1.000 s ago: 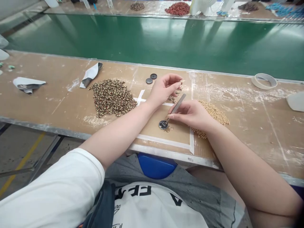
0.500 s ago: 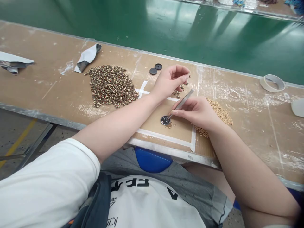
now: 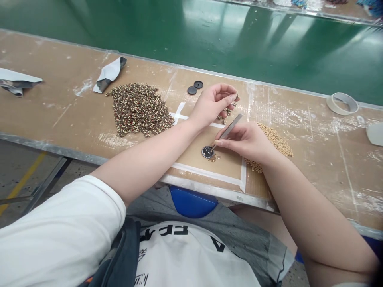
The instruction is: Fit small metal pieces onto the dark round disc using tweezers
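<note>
My right hand pinches a pair of metal tweezers, their tips down on a small round black dish with a shiny rim. What the tips grip, if anything, is too small to make out. A few tiny flat rings lie just beside the dish. My left hand is raised a little farther back, thumb and forefinger closed on a small brassy metal piece. Several similar small pieces sit on the table below and partly behind it.
A large heap of small brassy pieces lies to the left. Tan bits are spread by my right wrist. Two black discs, a tape roll and a folded white-and-grey sheet rest on the table. White tape marks a rectangle.
Very little differs. The tweezers' upper end has dipped slightly to the left, and the small piece at my left fingertips shows a bit more clearly.
</note>
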Motion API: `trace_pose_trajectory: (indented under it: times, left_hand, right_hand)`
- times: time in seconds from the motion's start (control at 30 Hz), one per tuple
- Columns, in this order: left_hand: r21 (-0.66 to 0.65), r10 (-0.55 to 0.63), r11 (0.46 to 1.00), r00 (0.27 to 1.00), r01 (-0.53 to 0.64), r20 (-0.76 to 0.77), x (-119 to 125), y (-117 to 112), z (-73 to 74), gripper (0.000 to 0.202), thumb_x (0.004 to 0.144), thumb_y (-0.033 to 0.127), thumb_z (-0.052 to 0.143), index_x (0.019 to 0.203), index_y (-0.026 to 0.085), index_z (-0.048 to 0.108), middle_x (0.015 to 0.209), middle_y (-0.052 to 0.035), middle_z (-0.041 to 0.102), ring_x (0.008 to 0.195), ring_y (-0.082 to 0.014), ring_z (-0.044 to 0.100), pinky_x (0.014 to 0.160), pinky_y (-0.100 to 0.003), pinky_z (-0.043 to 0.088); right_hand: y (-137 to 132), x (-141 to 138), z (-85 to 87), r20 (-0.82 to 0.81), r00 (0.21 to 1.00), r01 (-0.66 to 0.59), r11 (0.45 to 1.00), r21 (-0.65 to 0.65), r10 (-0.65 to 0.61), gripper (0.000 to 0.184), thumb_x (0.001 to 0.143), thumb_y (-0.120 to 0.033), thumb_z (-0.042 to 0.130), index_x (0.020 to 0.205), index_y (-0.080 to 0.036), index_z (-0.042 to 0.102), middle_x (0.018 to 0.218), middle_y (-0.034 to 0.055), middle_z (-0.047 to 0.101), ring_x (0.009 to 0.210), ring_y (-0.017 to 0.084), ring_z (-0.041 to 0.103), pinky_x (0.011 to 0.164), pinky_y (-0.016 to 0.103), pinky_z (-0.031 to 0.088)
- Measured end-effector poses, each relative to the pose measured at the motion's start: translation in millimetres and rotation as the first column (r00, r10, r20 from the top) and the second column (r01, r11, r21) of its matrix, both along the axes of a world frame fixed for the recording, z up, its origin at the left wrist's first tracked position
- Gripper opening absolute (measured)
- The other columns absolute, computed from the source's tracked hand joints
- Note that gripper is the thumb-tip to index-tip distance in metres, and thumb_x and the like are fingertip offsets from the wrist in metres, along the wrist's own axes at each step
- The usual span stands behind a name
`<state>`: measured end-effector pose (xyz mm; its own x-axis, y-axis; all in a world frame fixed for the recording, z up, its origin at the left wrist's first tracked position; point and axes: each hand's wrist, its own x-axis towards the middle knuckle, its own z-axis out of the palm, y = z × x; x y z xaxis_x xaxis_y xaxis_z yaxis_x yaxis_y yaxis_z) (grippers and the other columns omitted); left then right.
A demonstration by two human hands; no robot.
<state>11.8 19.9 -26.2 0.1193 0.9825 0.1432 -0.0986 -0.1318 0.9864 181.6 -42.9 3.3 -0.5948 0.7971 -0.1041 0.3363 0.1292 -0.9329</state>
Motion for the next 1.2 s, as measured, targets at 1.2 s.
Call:
trace_pose_trajectory:
  times: [1.2]
  left_hand:
    - [0.039, -0.029, 0.999, 0.999, 0.030, -0.019, 2.4, -5.6, 0.1, 0.018, 0.091, 0.022, 0.073, 0.104, 0.018, 0.060, 0.089, -0.0008, 0.072, 0.060, -0.0064, 0.063, 0.056, -0.019, 0.048]
  right_hand:
    - [-1.3, 0.1, 4.9, -0.011, 0.998, -0.061, 0.998, -0.019, 0.061, 0.031, 0.079, -0.049, 0.087, 0.089, -0.020, 0.081, 0.086, 0.0065, 0.081, 0.077, 0.023, 0.075, 0.070, 0.032, 0.061]
